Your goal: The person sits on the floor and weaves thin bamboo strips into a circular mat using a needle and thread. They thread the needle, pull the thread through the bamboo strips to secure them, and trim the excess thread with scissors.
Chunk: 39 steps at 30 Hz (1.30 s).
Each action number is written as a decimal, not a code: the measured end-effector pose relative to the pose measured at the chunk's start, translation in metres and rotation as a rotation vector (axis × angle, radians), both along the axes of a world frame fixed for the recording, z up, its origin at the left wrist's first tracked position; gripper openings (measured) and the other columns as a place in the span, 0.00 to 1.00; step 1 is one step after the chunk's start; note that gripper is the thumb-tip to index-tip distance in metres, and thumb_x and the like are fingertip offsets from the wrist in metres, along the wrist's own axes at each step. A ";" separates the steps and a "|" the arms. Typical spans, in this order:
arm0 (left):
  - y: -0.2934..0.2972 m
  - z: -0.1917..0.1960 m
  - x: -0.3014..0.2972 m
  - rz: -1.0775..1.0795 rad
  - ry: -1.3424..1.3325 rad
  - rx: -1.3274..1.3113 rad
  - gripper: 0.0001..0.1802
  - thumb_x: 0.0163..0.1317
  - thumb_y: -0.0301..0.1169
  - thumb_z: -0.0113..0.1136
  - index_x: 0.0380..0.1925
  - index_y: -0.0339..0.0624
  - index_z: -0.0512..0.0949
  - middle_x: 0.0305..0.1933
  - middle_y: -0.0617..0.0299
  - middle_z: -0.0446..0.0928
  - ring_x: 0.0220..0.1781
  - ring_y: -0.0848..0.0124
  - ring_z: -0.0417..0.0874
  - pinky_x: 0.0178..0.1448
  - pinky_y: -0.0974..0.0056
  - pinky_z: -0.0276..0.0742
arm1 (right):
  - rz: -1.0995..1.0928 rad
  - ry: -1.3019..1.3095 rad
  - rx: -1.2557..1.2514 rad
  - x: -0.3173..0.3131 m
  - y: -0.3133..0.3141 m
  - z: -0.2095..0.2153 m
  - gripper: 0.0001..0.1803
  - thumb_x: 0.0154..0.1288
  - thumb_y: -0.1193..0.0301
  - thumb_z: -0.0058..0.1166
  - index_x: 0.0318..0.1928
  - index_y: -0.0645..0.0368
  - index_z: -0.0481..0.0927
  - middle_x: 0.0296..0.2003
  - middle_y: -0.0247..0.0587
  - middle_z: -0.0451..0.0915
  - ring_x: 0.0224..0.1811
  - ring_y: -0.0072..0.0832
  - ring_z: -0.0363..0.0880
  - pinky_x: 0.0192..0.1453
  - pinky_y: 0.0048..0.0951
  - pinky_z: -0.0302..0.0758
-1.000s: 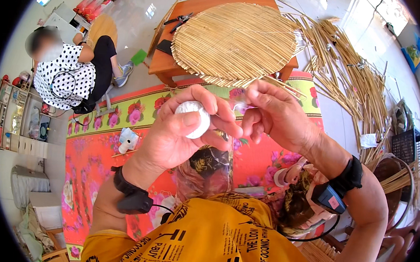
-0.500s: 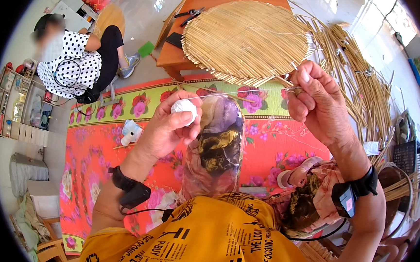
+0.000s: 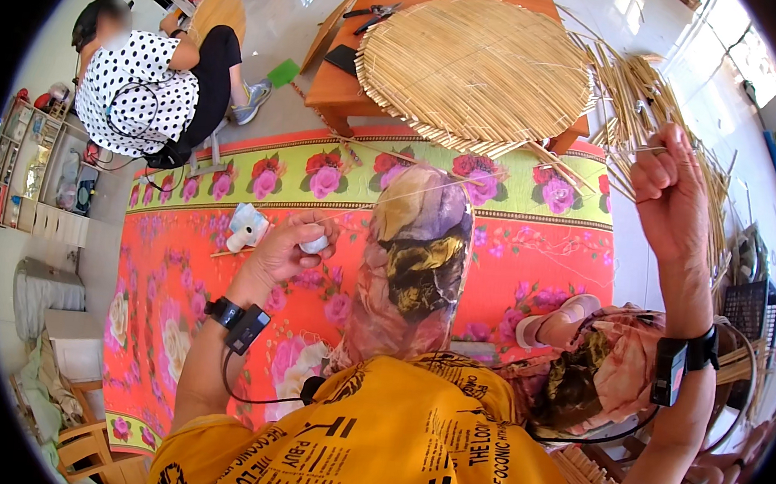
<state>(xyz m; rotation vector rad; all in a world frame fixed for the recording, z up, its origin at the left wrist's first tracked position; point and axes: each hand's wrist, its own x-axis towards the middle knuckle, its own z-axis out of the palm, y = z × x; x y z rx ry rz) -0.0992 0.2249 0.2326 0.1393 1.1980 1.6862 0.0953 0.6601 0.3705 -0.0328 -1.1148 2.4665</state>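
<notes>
My left hand [image 3: 287, 250] is closed around a small white spool of thread [image 3: 314, 244], held low over the flowered mat [image 3: 220, 320]. A thin thread [image 3: 500, 185] runs from it up and to the right. My right hand [image 3: 670, 194] is raised high at the right and pinches the far end of that thread between its fingertips. My patterned knee [image 3: 415, 262] rises between the two hands. A round woven reed mat [image 3: 477, 64] lies on a low orange table [image 3: 336, 90] beyond.
Loose reed stalks [image 3: 641, 98] are piled right of the table. Scissors [image 3: 373, 12] lie on the table's far side. A white thread cone [image 3: 247, 228] lies on the flowered mat. Another person in a dotted top [image 3: 138, 85] sits at the far left, near shelves [image 3: 29, 167].
My hands have drawn apart: the left dropped with the spool toward the mat, the right swung up and rightward, pulling the thread out longer between them.
</notes>
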 end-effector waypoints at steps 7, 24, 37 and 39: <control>-0.066 -0.073 -0.009 -0.079 0.174 -0.418 0.05 0.60 0.31 0.61 0.34 0.46 0.77 0.29 0.70 0.78 0.28 0.81 0.76 0.23 0.76 0.65 | -0.073 -0.044 -0.093 0.011 0.026 -0.004 0.05 0.75 0.72 0.44 0.41 0.59 0.70 0.20 0.23 0.55 0.24 0.15 0.56 0.27 0.17 0.57; -0.237 -0.192 0.019 -0.027 0.574 -1.131 0.09 0.54 0.30 0.62 0.31 0.34 0.80 0.23 0.57 0.81 0.21 0.70 0.82 0.27 0.63 0.79 | -0.356 -0.006 -0.198 0.044 0.136 -0.038 0.03 0.71 0.77 0.49 0.40 0.64 0.69 0.23 0.30 0.61 0.26 0.20 0.61 0.29 0.21 0.63; -0.279 -0.262 0.036 0.000 0.892 -1.424 0.10 0.53 0.32 0.60 0.28 0.36 0.83 0.25 0.46 0.81 0.31 0.54 0.85 0.37 0.55 0.80 | -0.670 -0.309 0.095 0.190 0.351 -0.074 0.09 0.69 0.74 0.54 0.32 0.62 0.69 0.22 0.34 0.67 0.25 0.23 0.66 0.32 0.21 0.71; -0.299 -0.291 0.032 0.007 0.919 -1.437 0.11 0.52 0.33 0.60 0.28 0.36 0.83 0.26 0.44 0.81 0.33 0.49 0.84 0.39 0.51 0.79 | -0.772 -0.407 0.200 0.224 0.390 -0.059 0.08 0.68 0.73 0.54 0.33 0.62 0.71 0.24 0.36 0.70 0.26 0.23 0.68 0.34 0.20 0.72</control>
